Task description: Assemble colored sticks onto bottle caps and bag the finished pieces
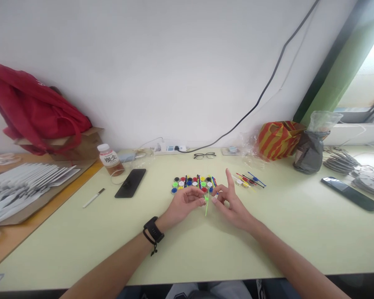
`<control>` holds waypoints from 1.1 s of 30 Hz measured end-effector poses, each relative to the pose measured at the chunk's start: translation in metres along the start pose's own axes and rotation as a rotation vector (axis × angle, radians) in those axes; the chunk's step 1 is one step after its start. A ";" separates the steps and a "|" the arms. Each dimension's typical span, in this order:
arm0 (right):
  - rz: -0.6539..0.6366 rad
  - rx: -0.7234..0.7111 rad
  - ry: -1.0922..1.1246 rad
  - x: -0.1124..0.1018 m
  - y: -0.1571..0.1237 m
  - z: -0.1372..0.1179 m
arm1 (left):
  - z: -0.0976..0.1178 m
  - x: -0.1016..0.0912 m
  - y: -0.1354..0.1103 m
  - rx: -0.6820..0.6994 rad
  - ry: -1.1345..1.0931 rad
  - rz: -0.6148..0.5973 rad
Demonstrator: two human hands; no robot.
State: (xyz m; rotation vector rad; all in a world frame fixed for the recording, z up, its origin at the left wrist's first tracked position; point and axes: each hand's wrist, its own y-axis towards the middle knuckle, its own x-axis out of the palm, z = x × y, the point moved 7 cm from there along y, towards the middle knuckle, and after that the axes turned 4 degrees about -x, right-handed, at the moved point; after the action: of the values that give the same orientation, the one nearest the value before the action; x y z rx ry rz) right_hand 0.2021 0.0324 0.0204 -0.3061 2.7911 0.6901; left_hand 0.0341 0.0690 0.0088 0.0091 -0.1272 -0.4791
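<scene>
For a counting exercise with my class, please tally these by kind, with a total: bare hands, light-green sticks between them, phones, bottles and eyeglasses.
Hands: 2 (left hand, right hand)
Light-green stick: 1
Phones: 2
Bottle: 1
Eyeglasses: 1
Total: 7

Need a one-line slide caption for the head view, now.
Left hand and right hand flank a thin green stick before rows of colored discs on the pale table.

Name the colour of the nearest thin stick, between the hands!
Bright green stick, in the head view.
</scene>
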 end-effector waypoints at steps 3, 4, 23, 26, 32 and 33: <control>-0.015 0.022 -0.003 0.000 0.000 0.001 | 0.000 -0.001 0.000 -0.008 -0.008 0.017; -0.063 0.034 -0.003 0.001 0.000 0.002 | 0.000 -0.002 0.000 -0.010 -0.007 0.020; -0.212 0.119 -0.049 0.009 0.004 0.003 | -0.003 0.004 -0.005 -0.004 0.104 -0.071; -0.233 0.120 -0.023 0.010 0.004 0.003 | -0.004 0.006 -0.005 -0.005 0.093 -0.090; -0.245 0.129 -0.002 0.011 0.003 -0.002 | -0.001 0.012 -0.007 -0.003 0.088 -0.147; -0.242 0.127 -0.016 0.010 0.004 -0.002 | 0.000 0.013 -0.008 0.004 0.107 -0.153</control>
State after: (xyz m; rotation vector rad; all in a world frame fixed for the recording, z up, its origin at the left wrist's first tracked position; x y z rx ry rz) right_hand 0.1915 0.0335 0.0209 -0.5979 2.7050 0.4554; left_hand 0.0416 0.0559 0.0101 0.0483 -0.0225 -0.6299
